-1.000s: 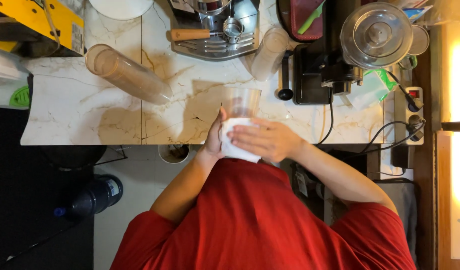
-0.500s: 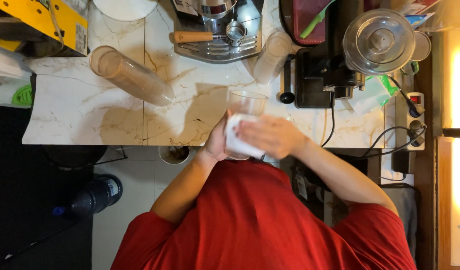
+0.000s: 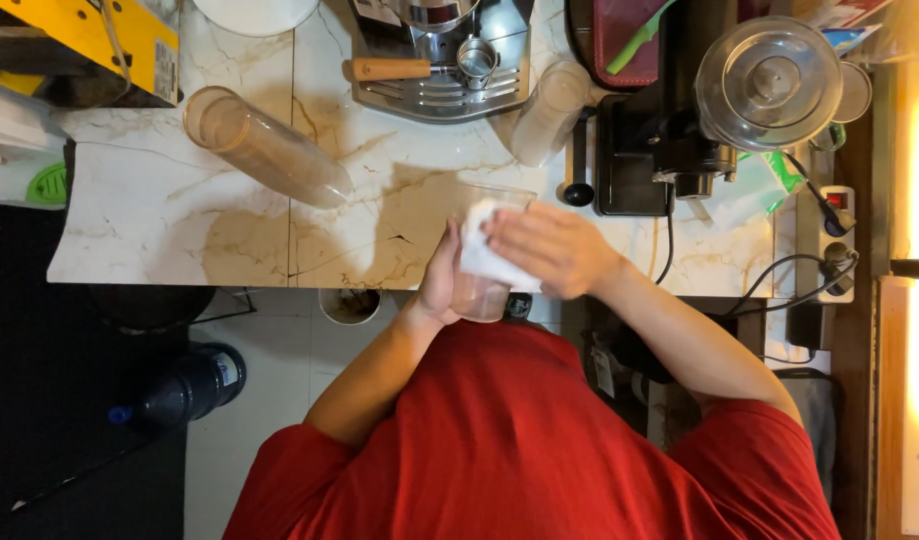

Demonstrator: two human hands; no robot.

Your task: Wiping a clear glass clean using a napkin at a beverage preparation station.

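Clear plastic tube (image 3: 267, 146) lies on the marble counter (image 3: 159, 220) in the upper left. Near the middle, the left hand (image 3: 441, 275) grips a clear cup (image 3: 487, 245) from the side. The right hand (image 3: 549, 248) presses a white cloth (image 3: 484, 252) on the cup, fingers closed over it.

Clear glossy plastic cup (image 3: 484, 270), soft white cloth (image 3: 482, 252), polished veined marble counter (image 3: 179, 230).

red short-sleeved shirt, apparently plain; bare forearms.
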